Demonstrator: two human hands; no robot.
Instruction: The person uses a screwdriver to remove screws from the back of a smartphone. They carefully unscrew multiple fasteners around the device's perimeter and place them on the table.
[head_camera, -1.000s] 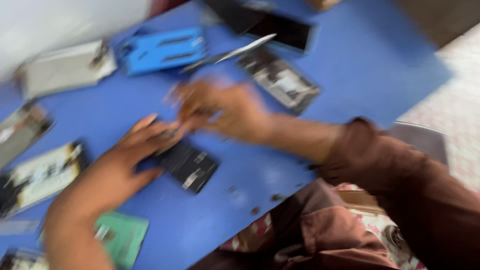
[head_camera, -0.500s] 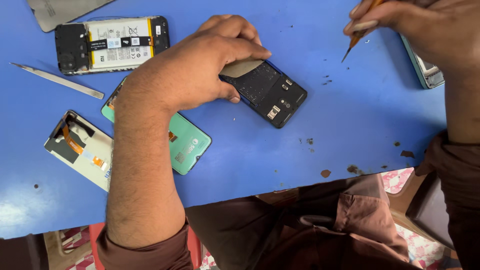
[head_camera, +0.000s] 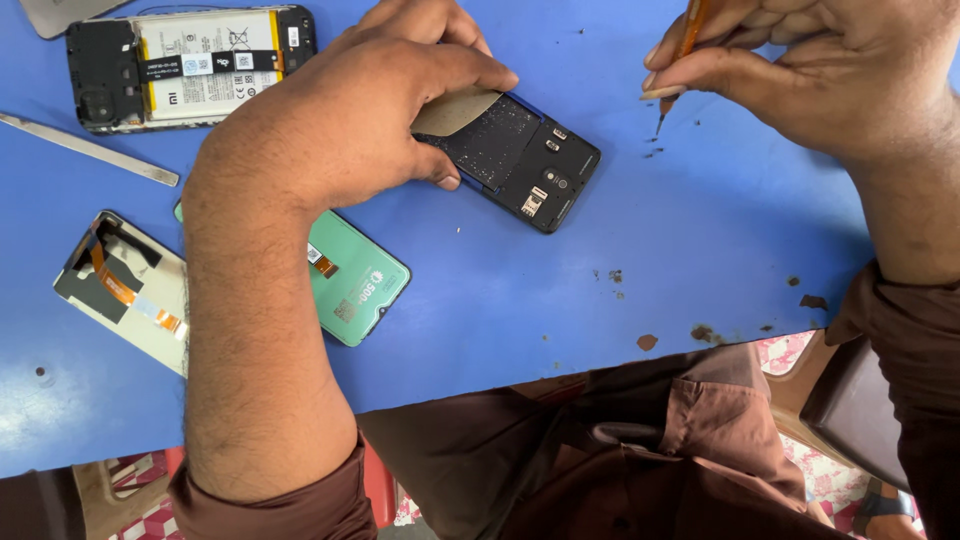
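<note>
A blue table (head_camera: 700, 250) carries a black opened phone (head_camera: 520, 160), a battery-exposed phone (head_camera: 190, 65), a green back cover (head_camera: 355, 280), a screen panel (head_camera: 125, 290) and a metal strip (head_camera: 90, 150).

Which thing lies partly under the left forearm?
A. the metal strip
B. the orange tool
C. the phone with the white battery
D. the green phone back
D: the green phone back lies under the left forearm, while the left hand presses on the black phone.

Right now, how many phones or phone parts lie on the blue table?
5: black opened phone under left hand, battery phone top left, green panel, screen panel, grey piece; others may be hidden.
</note>
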